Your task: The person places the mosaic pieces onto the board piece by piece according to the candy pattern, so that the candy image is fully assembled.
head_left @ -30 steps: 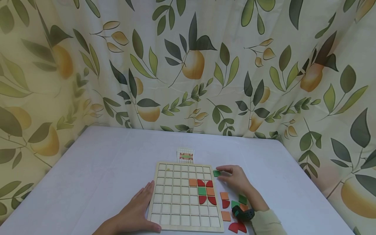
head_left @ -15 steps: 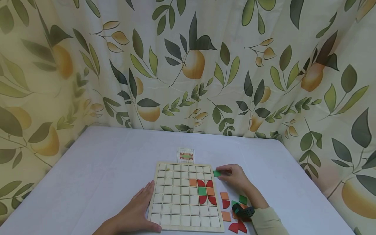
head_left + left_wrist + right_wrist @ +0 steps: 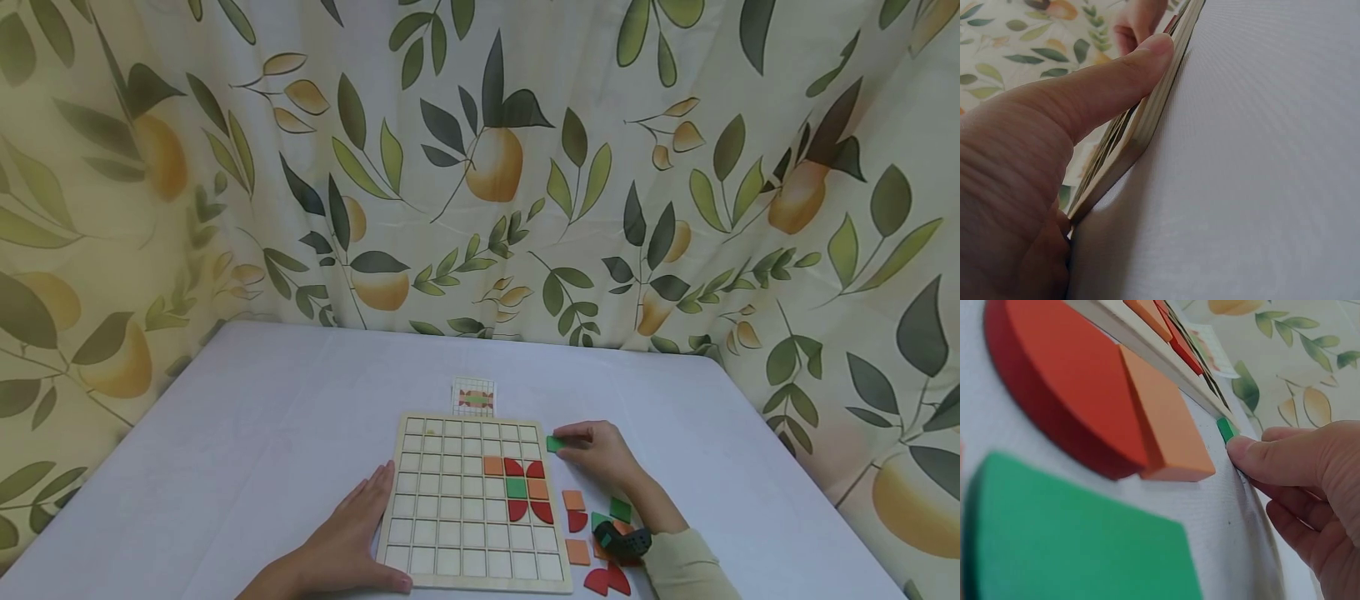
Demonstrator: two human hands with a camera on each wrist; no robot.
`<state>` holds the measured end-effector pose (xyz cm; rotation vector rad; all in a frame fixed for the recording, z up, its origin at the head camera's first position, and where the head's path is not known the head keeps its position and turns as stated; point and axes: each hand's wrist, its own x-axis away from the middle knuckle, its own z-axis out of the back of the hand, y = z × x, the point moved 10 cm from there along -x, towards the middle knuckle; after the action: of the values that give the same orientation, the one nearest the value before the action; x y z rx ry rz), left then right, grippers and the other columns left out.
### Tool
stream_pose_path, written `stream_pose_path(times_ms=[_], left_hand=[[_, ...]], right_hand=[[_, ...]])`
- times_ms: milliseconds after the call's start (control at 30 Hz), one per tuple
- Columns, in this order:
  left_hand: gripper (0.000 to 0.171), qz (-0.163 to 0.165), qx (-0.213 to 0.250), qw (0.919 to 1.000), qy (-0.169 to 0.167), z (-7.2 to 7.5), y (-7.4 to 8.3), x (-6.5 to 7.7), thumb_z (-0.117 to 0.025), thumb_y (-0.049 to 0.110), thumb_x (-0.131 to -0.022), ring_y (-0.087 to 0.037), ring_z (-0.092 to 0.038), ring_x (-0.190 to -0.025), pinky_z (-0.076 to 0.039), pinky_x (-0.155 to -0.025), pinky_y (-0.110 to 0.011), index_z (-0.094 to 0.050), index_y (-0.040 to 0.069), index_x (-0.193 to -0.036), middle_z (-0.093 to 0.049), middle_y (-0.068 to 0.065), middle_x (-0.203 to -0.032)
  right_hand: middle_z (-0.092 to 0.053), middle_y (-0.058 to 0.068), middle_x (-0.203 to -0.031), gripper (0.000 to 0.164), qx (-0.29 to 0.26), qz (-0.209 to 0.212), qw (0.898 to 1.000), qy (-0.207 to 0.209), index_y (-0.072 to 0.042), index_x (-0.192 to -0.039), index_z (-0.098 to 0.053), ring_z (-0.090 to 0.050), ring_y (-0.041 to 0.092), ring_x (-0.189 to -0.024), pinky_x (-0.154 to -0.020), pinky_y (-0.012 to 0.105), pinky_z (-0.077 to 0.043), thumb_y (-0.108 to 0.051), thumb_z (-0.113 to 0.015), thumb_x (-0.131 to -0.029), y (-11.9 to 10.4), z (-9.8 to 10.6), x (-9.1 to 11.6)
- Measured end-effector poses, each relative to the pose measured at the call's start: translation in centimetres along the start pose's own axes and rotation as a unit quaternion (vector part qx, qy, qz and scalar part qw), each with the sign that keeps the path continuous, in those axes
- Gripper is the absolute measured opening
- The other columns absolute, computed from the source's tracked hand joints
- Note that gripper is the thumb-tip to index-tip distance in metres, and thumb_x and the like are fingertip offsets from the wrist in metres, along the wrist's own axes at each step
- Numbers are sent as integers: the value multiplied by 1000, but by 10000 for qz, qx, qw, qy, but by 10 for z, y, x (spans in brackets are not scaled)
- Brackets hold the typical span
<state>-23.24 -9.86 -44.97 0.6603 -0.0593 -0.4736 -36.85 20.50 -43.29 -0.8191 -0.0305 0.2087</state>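
Your right hand [image 3: 597,450] pinched the green tile [image 3: 553,444]; your left hand [image 3: 345,525], fingers straight, needed to brace the board [image 3: 450,533] firmly.

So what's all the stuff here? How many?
Curtain: one, cream with leaves and fruit, behind.
Table: one, white, in front.
Board: one, pale wood, on the table.
Pieces on the board: seven (four red, two orange, one green), right side.
Loose pieces: several, red, orange, green, right of board; some hidden, so uncounted.
Held tile: one, green, near board's far right corner.
Card: one, multicoloured, beyond the board.
Sleeve: one, pale, lower right.
Wristband: one, dark, beside the sleeve.
Left hand: one, at board's left edge.
Right hand: one, pinching held tile.
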Motion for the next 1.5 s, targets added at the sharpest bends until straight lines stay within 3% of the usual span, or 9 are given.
stream_pose_path(times_ms=[133,367,533,700,867,1100,1500], left_hand=[[130,-43,-28,10000,28,0,0,0,-67,72,-58,-29,-9,-137,0,-105,-29,-8,-6,-144,-11,-20,-150],[131,4,-87,10000,1,-1,-2,1,-65,75,-58,-28,-9,-138,11,-100,-9,-9,-5,-144,-11,-18,-151],[129,-74,-34,10000,43,1,0,1,-66,72,-59,-29,-9,-137,4,-105,-20,-8,-6,-144,-11,-19,-150],[129,-148,5,9999,69,2,2,2,-67,71,-60,-30,-9,-137,0,-104,-29,-8,-7,-144,-10,-20,-150],[130,-157,-41,9998,93,1,1,2,-66,72,-59,-30,-9,-137,1,-104,-27,-8,-7,-144,-10,-20,-150],[130,-144,-79,9998,100,1,1,1,-66,73,-59,-30,-10,-137,11,-100,-10,-9,-7,-144,-11,-20,-150],[130,-154,-47,9998,78,1,2,1,-66,73,-59,-31,-10,-137,10,-100,-10,-8,-7,-144,-10,-21,-150]], right_hand=[[-67,3,-100,23,-20,-5,10000,35,-6,-100,-72,-57,24,-104,-89,43,-45,-6,-73,-77,1,1,0],[-67,1,-101,22,-31,-96,9999,98,-9,-100,-72,-53,26,-109,-93,50,-40,-8,-73,-78,-2,3,5],[-67,3,-101,23,31,281,9995,106,-8,-101,-72,-53,28,-109,-93,54,-38,-7,-73,-78,-19,3,9],[-67,1,-101,22,-1,241,9996,138,-9,-100,-72,-54,25,-108,-93,52,-38,-8,-73,-78,-23,-1,11],[-67,0,-100,21,0,244,9997,79,-9,-99,-72,-55,23,-107,-93,52,-39,-8,-73,-78,-28,-5,16],[-67,1,-101,22,-146,602,9978,-255,-9,-101,-72,-56,24,-105,-91,49,-42,-9,-72,-79,-42,-14,23],[-67,-3,-100,20,-342,1097,9915,-604,-15,-98,-72,-57,22,-105,-91,49,-42,-15,-74,-78,-60,-32,32]])
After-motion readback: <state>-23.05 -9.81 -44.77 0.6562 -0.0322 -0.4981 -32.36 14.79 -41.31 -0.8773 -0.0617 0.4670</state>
